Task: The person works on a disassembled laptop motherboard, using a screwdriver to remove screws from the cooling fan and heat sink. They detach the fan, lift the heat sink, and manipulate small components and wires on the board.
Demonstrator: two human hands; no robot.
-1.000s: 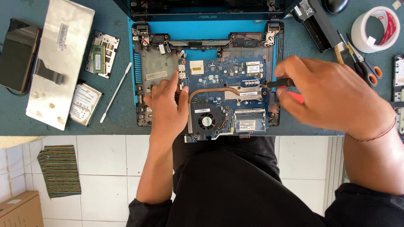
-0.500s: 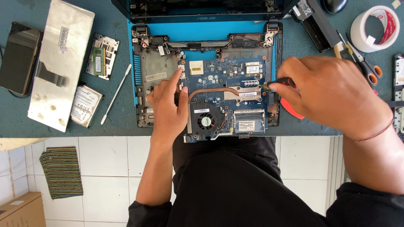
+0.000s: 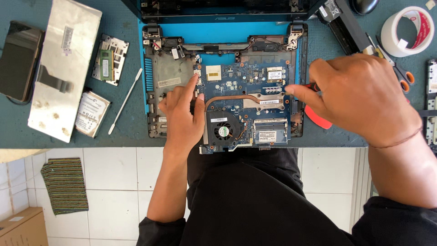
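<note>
A dismantled laptop base (image 3: 157, 91) lies on the teal work mat (image 3: 127, 127), its front edge at the mat's near edge, with the blue motherboard (image 3: 246, 86) exposed in the middle of the shell. The left hand (image 3: 182, 116) rests flat on the board's left edge, index finger stretched toward the far left corner of the board and thumb lying beside the cooling fan (image 3: 223, 131); it grips nothing and simply steadies the board. The right hand (image 3: 359, 95) is curled tightly around a red-handled screwdriver (image 3: 312, 86), only a sliver of which shows between the fingers, and the tip points at the right edge of the board, next to the copper heat pipe (image 3: 236, 97) and its metal plate.

Judging from this, the step in hand is working a fastener at the board's right edge. The next move calls for keeping the tip seated squarely and the left hand pressing down so the board does not shift; whether the tip sits in a screw head cannot be told, as the fingers hide it.

At the mat's left edge lie the removed keyboard (image 3: 63, 68), face down, a dark phone (image 3: 18, 59), a hard drive (image 3: 92, 114), a small cover plate (image 3: 109, 59) and a white spudger (image 3: 125, 101). Near the far right corner sit a roll of tape (image 3: 407, 32) and orange-handled scissors (image 3: 400, 73). A red pick (image 3: 316, 119) lies just beside the shell's right side.
</note>
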